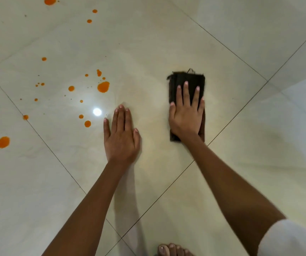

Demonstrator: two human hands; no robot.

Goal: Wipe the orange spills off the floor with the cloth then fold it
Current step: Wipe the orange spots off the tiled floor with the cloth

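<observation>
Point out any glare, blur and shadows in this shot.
Head view: a bright lamp reflection glares off the glossy floor beside the orange spills; the cloth edges under the right hand look slightly smeared; soft shadows trail the left hand and forearms.

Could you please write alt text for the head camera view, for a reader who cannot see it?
A person's right hand presses a folded dark cloth flat on a pale tiled floor, while the left hand rests palm down beside it. Orange spills dot the tiles to the left, unwiped.
</observation>
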